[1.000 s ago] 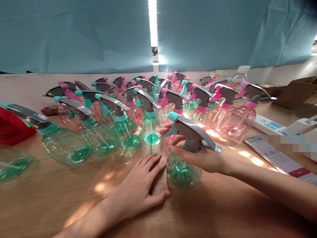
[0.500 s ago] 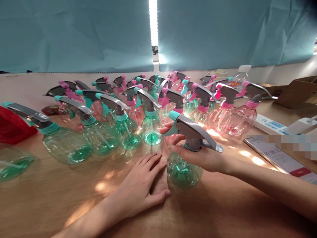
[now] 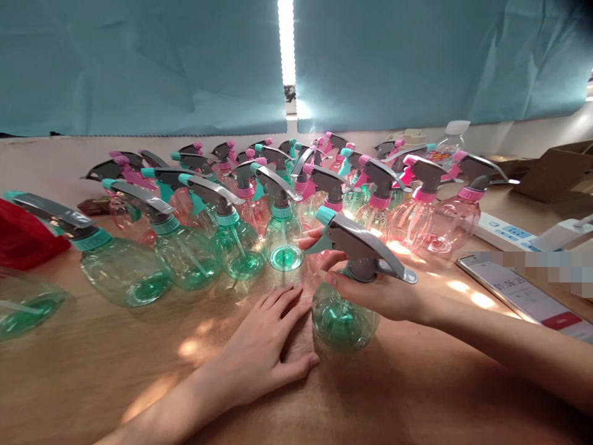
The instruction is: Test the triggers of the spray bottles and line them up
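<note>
My right hand is wrapped round the neck of a clear green spray bottle, under its grey trigger head with a teal nozzle. The bottle stands upright on the wooden table, its nozzle pointing away to the left. Flat on the tabletop just left of it rests my left hand, fingers spread and nothing in them. Behind that hand stands another green spray bottle. More green bottles line up to the left, and pink spray bottles crowd behind and to the right.
A phone lies at the right, near a white power strip. A cardboard box is at the back right, beside a capped clear bottle. A red plastic bag lies at the left edge.
</note>
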A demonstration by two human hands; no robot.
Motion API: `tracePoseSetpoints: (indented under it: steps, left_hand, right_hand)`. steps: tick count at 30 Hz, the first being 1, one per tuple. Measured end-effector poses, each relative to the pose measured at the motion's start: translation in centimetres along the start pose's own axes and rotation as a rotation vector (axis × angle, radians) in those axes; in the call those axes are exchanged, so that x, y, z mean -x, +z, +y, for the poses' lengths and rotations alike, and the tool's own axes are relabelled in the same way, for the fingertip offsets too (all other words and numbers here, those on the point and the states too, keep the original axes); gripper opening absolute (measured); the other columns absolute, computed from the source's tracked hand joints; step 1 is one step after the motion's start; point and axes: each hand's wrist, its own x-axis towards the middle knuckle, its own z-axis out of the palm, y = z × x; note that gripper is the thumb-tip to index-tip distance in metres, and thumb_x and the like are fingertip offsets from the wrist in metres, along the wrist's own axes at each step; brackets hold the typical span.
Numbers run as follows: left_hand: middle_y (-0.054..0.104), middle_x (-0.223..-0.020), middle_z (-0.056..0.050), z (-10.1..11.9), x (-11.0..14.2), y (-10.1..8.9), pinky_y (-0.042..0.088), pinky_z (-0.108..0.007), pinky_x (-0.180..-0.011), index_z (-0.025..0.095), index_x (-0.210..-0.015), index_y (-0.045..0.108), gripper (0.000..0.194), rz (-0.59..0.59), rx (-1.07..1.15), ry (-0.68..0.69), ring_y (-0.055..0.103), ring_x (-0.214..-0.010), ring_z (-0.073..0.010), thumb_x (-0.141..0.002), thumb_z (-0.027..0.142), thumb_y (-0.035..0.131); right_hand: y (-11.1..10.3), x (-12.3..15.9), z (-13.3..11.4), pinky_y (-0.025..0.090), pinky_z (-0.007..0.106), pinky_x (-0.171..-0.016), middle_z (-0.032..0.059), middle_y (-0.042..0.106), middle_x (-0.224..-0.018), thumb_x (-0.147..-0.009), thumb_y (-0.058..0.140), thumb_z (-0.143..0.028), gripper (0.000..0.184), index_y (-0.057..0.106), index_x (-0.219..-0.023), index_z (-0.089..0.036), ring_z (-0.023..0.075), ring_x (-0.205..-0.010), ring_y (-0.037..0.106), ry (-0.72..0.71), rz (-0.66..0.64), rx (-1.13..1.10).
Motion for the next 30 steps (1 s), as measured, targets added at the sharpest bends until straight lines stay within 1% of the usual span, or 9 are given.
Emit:
tracePoseSetpoints:
  steps: [9,13,16,18,20,24,27,30]
  left_hand:
    - [0.04,-0.152,-0.015,0.03,0.12,0.06,0.03,-0.054,-0.114,0.018,-0.149,0.035,0.073,-0.002,-0.015,0.001,0.033,-0.141,-0.0346,-0.089,0.05,0.06]
    - [0.04,-0.152,-0.015,0.06,0.14,0.08,0.031,-0.055,-0.113,0.019,-0.148,0.037,0.072,0.009,-0.002,-0.002,0.034,-0.14,-0.0351,-0.088,0.05,0.061]
    - [0.039,-0.153,-0.015,0.01,0.17,0.1,0.03,-0.054,-0.114,0.019,-0.148,0.037,0.071,0.0,-0.014,-0.006,0.033,-0.141,-0.0348,-0.089,0.049,0.061]
    - [0.038,-0.153,-0.014,-0.06,0.2,0.14,0.03,-0.055,-0.114,0.02,-0.149,0.035,0.072,0.002,-0.009,-0.005,0.033,-0.141,-0.0347,-0.089,0.049,0.061]
    - [0.038,-0.154,-0.014,-0.12,0.21,0.18,0.03,-0.056,-0.113,0.021,-0.15,0.033,0.074,0.009,0.003,-0.002,0.033,-0.141,-0.0353,-0.089,0.05,0.061]
    - [0.038,-0.154,-0.015,-0.17,0.21,0.23,0.03,-0.055,-0.114,0.021,-0.151,0.032,0.074,0.009,0.002,-0.001,0.033,-0.141,-0.0354,-0.089,0.049,0.061]
    - [0.039,-0.153,-0.013,-0.15,0.14,0.24,0.03,-0.055,-0.113,0.024,-0.151,0.031,0.074,0.025,0.013,0.006,0.034,-0.14,-0.0353,-0.089,0.048,0.062]
    - [0.04,-0.152,-0.013,-0.14,0.08,0.23,0.031,-0.055,-0.113,0.023,-0.151,0.033,0.074,0.029,0.019,0.006,0.035,-0.139,-0.0358,-0.088,0.048,0.063]
  right_hand:
    - [-0.14,-0.13,-0.39,0.054,0.025,-0.061,0.0069,0.069,-0.114,-0.076,0.053,-0.012,0.038,0.061,-0.111,-0.024,0.0124,-0.072,0.064,-0.013,-0.007,0.04]
    - [-0.06,-0.12,-0.24,0.053,0.026,-0.061,0.0071,0.07,-0.113,-0.077,0.053,-0.013,0.034,0.061,-0.108,-0.024,0.0126,-0.072,0.064,-0.017,-0.001,0.043]
    - [-0.07,-0.09,-0.2,0.053,0.026,-0.06,0.0063,0.07,-0.109,-0.077,0.053,-0.013,0.029,0.062,-0.102,-0.024,0.0131,-0.072,0.064,-0.017,-0.002,0.055]
    - [-0.12,-0.04,-0.23,0.055,0.027,-0.064,0.0052,0.071,-0.105,-0.076,0.052,-0.012,0.028,0.064,-0.098,-0.025,0.0141,-0.074,0.065,-0.02,-0.01,0.077]
    - [-0.14,0.02,-0.27,0.056,0.029,-0.068,0.0043,0.071,-0.102,-0.074,0.05,-0.011,0.034,0.066,-0.101,-0.025,0.0151,-0.076,0.066,-0.028,-0.016,0.082]
    - [-0.11,0.11,-0.33,0.055,0.03,-0.066,0.0043,0.071,-0.1,-0.073,0.048,-0.01,0.048,0.063,-0.115,-0.027,0.0168,-0.078,0.065,-0.02,-0.013,0.083]
    - [-0.12,0.08,-0.42,0.055,0.03,-0.066,0.0039,0.07,-0.099,-0.072,0.048,-0.01,0.051,0.062,-0.119,-0.027,0.0168,-0.078,0.065,-0.003,-0.036,0.076]
    - [-0.19,0.05,-0.58,0.054,0.03,-0.065,0.0034,0.069,-0.097,-0.071,0.048,-0.01,0.051,0.062,-0.117,-0.027,0.0164,-0.076,0.063,0.017,-0.038,0.057]
